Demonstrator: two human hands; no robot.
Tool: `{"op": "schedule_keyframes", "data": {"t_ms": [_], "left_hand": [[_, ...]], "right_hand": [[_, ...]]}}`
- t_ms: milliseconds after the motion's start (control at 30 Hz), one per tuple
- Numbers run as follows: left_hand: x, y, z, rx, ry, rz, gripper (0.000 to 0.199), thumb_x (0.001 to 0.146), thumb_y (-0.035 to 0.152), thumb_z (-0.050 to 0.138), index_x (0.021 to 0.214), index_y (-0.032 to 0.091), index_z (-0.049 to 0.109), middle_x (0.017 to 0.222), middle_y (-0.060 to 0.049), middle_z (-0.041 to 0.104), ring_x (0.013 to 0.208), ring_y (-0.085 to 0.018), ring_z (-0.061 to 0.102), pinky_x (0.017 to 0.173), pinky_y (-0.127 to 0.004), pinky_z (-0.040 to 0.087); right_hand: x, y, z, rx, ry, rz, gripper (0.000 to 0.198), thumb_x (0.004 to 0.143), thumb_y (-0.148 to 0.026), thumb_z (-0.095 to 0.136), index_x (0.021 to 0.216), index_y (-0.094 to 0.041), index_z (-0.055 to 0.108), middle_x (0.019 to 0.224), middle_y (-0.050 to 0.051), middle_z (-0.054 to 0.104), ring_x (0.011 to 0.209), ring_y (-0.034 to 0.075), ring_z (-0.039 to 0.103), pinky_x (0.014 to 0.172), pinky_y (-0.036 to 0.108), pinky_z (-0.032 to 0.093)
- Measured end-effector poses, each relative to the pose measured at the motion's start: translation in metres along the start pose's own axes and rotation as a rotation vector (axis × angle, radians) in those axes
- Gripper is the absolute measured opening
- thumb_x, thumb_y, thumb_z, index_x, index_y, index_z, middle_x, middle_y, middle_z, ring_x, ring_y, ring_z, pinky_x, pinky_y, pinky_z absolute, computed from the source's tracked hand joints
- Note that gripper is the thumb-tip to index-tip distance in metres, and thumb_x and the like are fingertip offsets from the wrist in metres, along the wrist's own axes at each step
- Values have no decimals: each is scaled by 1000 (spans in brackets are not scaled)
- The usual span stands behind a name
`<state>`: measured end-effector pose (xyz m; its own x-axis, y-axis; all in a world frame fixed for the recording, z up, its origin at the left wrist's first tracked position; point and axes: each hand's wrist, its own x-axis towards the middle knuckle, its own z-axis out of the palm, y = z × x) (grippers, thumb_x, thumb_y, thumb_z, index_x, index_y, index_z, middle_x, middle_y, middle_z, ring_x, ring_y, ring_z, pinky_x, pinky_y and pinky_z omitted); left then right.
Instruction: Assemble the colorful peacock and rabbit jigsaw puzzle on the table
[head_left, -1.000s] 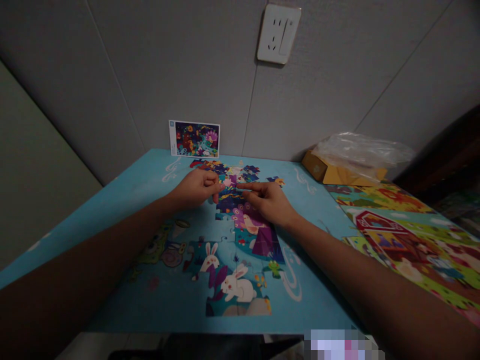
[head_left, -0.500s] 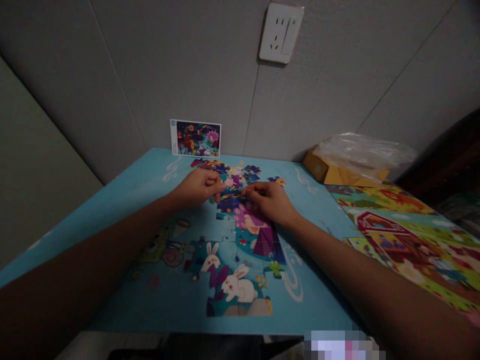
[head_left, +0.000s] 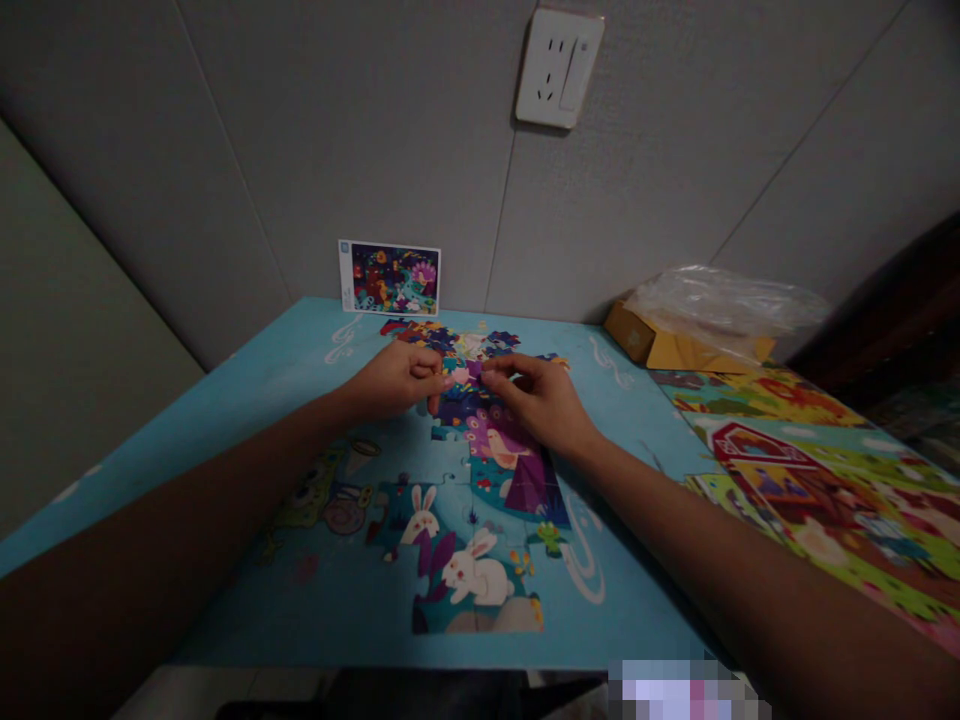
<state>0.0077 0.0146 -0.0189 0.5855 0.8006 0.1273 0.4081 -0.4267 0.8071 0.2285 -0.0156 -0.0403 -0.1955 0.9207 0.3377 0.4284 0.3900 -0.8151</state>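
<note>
A partly assembled jigsaw puzzle (head_left: pixel 499 500) lies on the blue table, showing white rabbits and a pink-and-purple peacock. At its far edge, my left hand (head_left: pixel 401 378) is closed, thumb against curled fingers. What sits in that pinch is hidden. Opposite it, my right hand (head_left: pixel 536 395) pinches with thumb and index finger at the edge of a small purple puzzle piece (head_left: pixel 474 371), which lies between the two hands. Loose puzzle pieces (head_left: pixel 420 333) in dark blue and orange are heaped just beyond the fingers.
A picture card (head_left: pixel 394 280) leans against the wall at the back. To the right are a yellow box (head_left: pixel 697 352) with a clear plastic bag (head_left: pixel 727 305) on it and a farm-scene puzzle (head_left: pixel 817 480). A socket (head_left: pixel 559 68) is on the wall.
My right hand has shifted slightly away from me and to the left, onto the purple piece. My left hand stays nearly in place. The assembled puzzle looks the same.
</note>
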Motion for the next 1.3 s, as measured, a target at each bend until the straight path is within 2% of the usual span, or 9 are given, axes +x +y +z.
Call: {"op": "schedule_keyframes", "data": {"t_ms": [133,300,433,533,667,767,867,1033,1300], "left_hand": [[-1,0,1,-21,-4,57,42,89,37,53,52,17,53,42,2,47,39,-7,38,41,-20,27],[0,2,3,-85,101,54,34,87,35,56,58,18,51,43,5,44,40,-6,39,41,-19,29],[0,1,2,-127,90,47,29,81,32,60,57,17,53,42,6,44,38,-5,38,38,-17,29],[-2,1,-3,-172,-2,42,25,74,29,63,54,16,57,42,4,46,37,-5,38,36,-16,28],[-9,3,-11,-226,-283,-34,24,68,32,71,52,16,62,40,1,52,34,-8,44,33,-16,31],[-12,6,-12,-320,-497,-142,30,71,42,72,55,17,67,40,-2,56,30,-10,43,30,-18,31],[-12,6,-9,-350,-624,-216,38,77,50,69,59,17,71,37,-3,53,26,-11,38,26,-20,26],[-11,4,-3,-260,-648,-196,31,80,43,70,62,18,69,37,1,50,27,-10,39,27,-18,25],[-12,7,-3,-218,-644,-156,23,81,35,69,66,18,70,40,4,50,29,-9,41,27,-17,26]], "right_hand": [[-2,2,4,111,-94,-46,41,86,-35,64,123,-16,66,84,3,67,60,10,56,57,24,43],[-2,6,5,148,-98,-62,40,86,-33,64,122,-16,66,82,2,67,60,10,56,57,24,44],[-3,3,5,182,-125,-43,39,84,-33,65,119,-15,66,79,2,67,58,10,55,56,24,44],[-7,-7,7,222,-201,29,33,81,-33,68,109,-15,69,70,0,65,54,10,54,54,24,43],[-17,-30,11,281,-370,178,20,78,-34,72,81,-15,68,55,-3,57,44,7,45,44,21,35],[-26,-44,15,293,-496,190,15,78,-29,72,73,-16,67,55,-4,56,45,6,43,44,20,32],[-35,-52,21,260,-611,141,10,79,-23,71,72,-16,69,60,-4,59,50,7,47,48,21,35],[-46,-59,28,98,-710,8,8,82,-17,69,74,-17,73,65,-4,65,56,7,54,54,20,38],[-55,-69,36,-95,-693,-101,8,82,-23,72,77,-19,77,66,-4,69,54,7,52,53,22,32]]}}
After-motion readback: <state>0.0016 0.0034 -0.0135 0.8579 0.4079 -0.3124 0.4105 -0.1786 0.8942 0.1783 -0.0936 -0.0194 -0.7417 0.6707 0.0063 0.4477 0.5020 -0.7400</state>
